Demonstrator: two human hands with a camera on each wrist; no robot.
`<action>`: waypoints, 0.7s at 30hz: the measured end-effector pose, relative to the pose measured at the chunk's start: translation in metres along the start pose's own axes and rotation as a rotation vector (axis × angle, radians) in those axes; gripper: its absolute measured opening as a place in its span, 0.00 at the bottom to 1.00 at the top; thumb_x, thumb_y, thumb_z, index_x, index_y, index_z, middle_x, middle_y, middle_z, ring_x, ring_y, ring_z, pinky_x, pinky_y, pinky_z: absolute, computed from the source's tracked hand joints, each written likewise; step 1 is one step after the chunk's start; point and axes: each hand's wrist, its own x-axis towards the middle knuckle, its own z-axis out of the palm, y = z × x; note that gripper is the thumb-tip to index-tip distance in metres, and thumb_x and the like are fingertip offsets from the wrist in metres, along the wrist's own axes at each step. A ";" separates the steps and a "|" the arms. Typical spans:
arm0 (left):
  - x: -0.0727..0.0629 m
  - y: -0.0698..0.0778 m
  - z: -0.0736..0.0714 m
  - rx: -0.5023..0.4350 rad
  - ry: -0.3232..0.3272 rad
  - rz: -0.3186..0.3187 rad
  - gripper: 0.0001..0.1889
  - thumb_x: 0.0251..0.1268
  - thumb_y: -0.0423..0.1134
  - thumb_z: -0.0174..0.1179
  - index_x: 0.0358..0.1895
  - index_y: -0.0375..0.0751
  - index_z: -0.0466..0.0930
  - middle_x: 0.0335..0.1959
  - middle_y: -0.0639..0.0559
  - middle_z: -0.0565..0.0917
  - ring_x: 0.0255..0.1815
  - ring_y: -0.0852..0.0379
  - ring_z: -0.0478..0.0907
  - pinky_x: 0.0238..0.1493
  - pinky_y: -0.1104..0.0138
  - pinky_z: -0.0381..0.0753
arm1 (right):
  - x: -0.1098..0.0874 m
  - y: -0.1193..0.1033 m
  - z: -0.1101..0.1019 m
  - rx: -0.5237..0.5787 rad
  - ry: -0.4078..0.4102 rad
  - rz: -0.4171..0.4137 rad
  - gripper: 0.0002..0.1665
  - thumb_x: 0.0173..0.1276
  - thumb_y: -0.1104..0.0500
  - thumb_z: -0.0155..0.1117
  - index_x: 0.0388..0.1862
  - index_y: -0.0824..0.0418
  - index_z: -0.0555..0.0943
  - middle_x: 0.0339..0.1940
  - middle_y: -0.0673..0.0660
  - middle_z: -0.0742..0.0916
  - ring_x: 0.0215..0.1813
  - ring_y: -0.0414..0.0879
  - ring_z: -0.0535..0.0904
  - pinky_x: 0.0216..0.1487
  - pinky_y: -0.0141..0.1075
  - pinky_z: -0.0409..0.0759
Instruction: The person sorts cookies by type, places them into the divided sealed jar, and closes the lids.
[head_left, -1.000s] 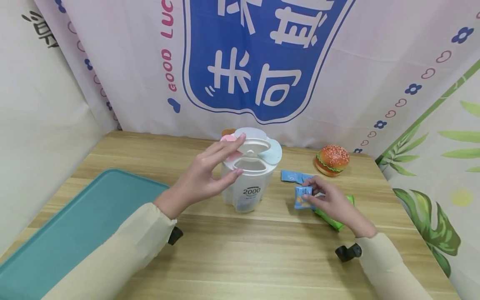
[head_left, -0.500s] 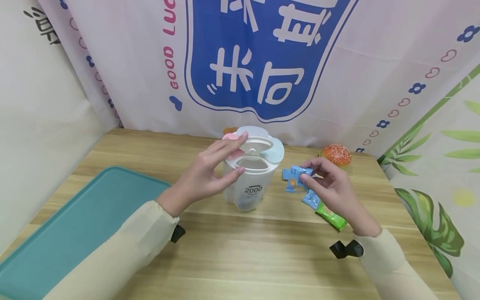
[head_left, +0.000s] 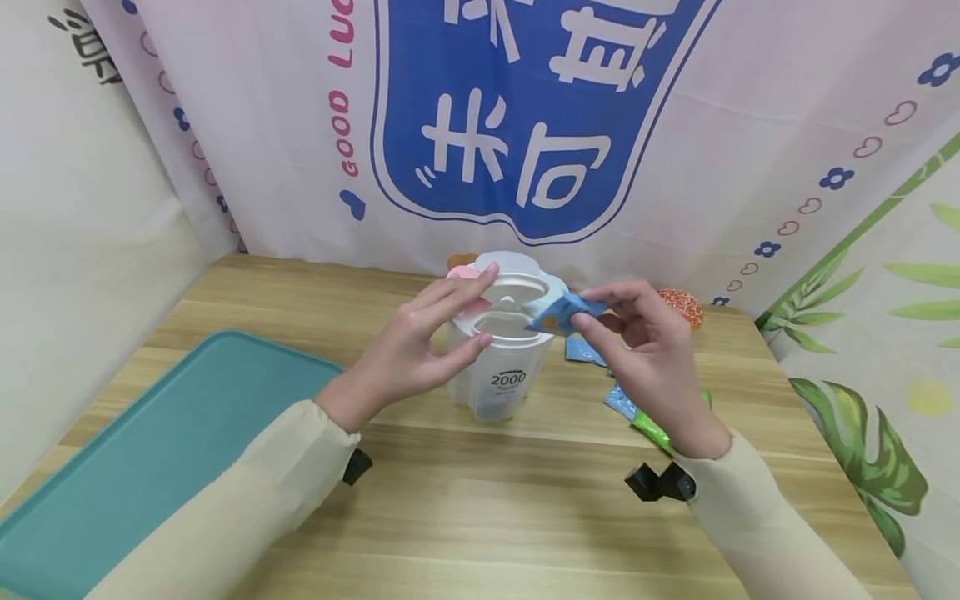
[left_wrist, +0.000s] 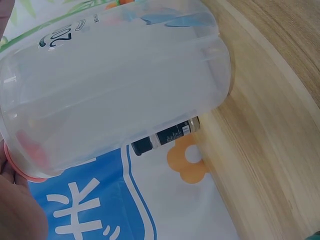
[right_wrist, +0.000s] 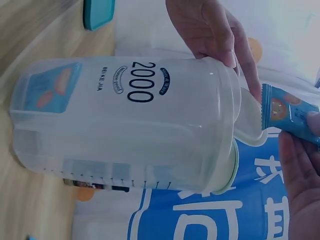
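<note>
A clear plastic storage canister point(head_left: 498, 396) marked 2000 stands upright on the table, with a white lid and coloured flaps, one raised over an opening. My left hand point(head_left: 397, 350) rests on the lid, thumb and index finger spread and fairly straight along its left side. Between thumb and fingers, my right hand point(head_left: 652, 367) pinches a small blue snack packet point(head_left: 555, 318) at the right of the opening. In the right wrist view that packet point(right_wrist: 285, 112) is level with the lid's top, outside the canister. Another blue packet point(right_wrist: 52, 89) lies inside at the bottom.
Right of the canister lie blue packets point(head_left: 583, 350) and a green packet point(head_left: 652, 431). A toy hamburger point(head_left: 682, 307), partly hidden, sits behind the right hand. A teal tray point(head_left: 187, 417) lies left. Behind the canister is a small dark-labelled bottle point(left_wrist: 172, 134).
My right hand has lifted the blue packet from the table and carried it up and left to the canister's lid. My left hand keeps its place on the lid.
</note>
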 end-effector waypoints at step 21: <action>0.001 0.000 0.001 -0.014 0.010 0.027 0.37 0.67 0.34 0.71 0.78 0.38 0.69 0.66 0.44 0.83 0.66 0.49 0.81 0.77 0.53 0.77 | 0.010 0.017 0.022 -0.272 -0.205 -0.042 0.11 0.65 0.72 0.73 0.46 0.67 0.86 0.42 0.60 0.91 0.44 0.44 0.89 0.51 0.27 0.89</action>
